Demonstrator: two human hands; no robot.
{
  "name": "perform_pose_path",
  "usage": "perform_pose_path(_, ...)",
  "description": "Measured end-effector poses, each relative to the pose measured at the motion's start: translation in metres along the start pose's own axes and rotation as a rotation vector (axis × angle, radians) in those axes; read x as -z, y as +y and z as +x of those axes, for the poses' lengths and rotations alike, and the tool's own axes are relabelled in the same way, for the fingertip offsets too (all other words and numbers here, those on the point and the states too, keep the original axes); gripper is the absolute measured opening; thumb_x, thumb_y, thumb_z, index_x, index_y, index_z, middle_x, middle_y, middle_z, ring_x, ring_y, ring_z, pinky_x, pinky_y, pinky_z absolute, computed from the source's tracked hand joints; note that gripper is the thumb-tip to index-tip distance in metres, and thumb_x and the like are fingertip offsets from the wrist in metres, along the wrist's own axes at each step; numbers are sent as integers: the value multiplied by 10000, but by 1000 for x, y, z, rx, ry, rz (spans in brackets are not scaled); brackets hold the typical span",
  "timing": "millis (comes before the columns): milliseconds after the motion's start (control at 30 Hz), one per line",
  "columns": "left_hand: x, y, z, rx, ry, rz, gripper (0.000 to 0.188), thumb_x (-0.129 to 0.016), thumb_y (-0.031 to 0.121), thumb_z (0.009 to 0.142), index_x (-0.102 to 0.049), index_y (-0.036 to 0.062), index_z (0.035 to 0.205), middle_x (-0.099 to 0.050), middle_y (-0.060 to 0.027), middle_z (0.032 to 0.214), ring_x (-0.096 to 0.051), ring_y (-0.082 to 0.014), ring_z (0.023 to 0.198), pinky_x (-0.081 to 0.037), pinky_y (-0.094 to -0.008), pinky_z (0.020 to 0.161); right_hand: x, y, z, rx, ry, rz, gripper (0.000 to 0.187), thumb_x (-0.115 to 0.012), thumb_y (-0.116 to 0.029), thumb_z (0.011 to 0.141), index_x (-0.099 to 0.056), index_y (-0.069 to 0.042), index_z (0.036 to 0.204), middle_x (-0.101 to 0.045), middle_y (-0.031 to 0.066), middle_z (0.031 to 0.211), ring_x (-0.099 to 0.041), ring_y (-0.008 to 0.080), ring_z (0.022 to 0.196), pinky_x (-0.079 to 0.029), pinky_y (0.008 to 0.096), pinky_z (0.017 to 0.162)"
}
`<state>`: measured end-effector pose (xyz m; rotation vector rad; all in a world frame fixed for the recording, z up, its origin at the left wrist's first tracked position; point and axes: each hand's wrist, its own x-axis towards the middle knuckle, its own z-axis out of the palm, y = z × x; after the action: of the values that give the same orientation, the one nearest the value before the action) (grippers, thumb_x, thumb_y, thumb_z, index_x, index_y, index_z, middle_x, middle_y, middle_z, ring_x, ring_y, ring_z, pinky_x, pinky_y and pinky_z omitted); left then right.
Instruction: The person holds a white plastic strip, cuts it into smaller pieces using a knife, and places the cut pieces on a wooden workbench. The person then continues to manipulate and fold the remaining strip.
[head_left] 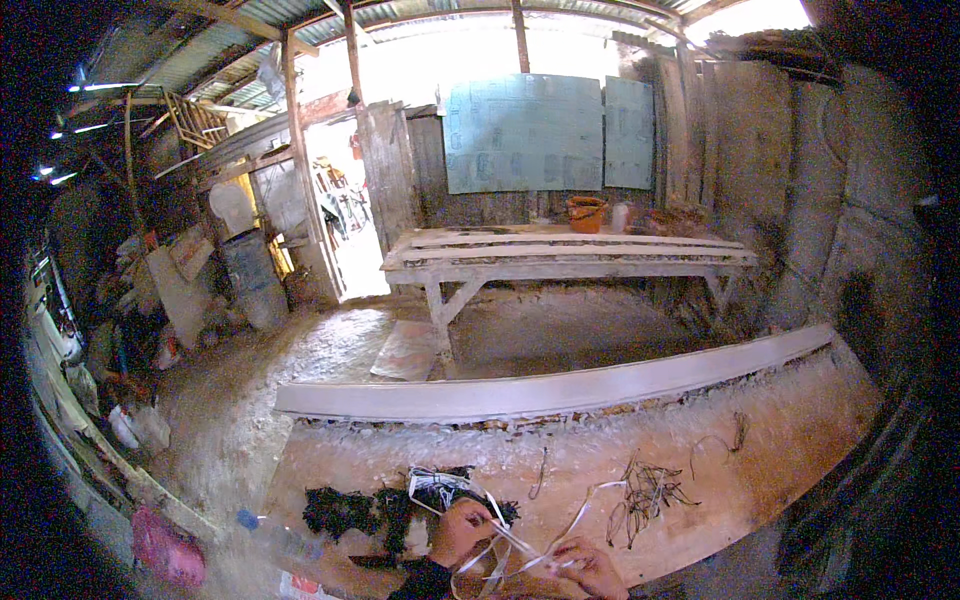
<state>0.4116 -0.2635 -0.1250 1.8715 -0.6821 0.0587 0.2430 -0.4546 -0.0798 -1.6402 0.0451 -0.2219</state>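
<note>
Brown tabletop point(755, 490) (dusted pale) lies under white strap point(515, 541), corrugated roofing point(225, 52) overhead.

A thin white strip point(517, 542) loops loosely, seemingly over black tangles point(396, 515).

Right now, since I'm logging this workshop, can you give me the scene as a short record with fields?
Left hand: the left hand grips white strips
Right hand: the right hand pinches the same white material
Left on bench: dark bundles
Right on bench: tangled dark strands
Bench far edge: long pale board
Behind: second table bearing an orange bucket
Back wall: blue sheets
</note>
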Motion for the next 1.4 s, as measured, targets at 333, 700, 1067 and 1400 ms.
perform_pose_path(333, -6, 0, -7, 60, -125, 117, 50, -647, 84, 677, -633, 44, 704, -566, -85, 710, -564, -206, 660, -461, -279, 590, -7, -7, 6, -262, -504, 351, 116, -600, -84, 763, -624, -28, 862, -526, 90, 1053, -534, 157, 849, -434, 288, 718)
perform_pose_path(700, -33, 35, -29, -45, -649, -269, 155, -634, 150, 741, -609, 37, 844, -562, -51, 810, -540, -169, 773, -418, -269, 718, 12, 41, 10, -41, 311, -221, 84, -638, -11, 709, -562, -7, 745, -569, 42, 755, -529, 122, 695, -430, 243, 642)
perform_pose_path(1067, -38, 38, -26, 71, -898, -382, 169, -668, 205, 738, -605, 51, 766, -569, -41, 759, -536, -150, 728, -419, -272, 677, 21, 53, 6, 34, 511, -397, 185, -633, -46, 723, -646, -77, 905, -545, 56, 765, -509, 168, 733, -418, 265, 653)
perform_pose_path(1400, -14, 3, -4, 97, 68, 53, 118, -704, 93, 644, -612, 31, 682, -568, -62, 666, -555, -156, 616, -442, -268, 585, 3, 41, 4, 23, -221, 73, 206, -612, -176, 778, -635, -51, 940, -513, 107, 1098, -433, 231, 1089, -358, 349, 906)
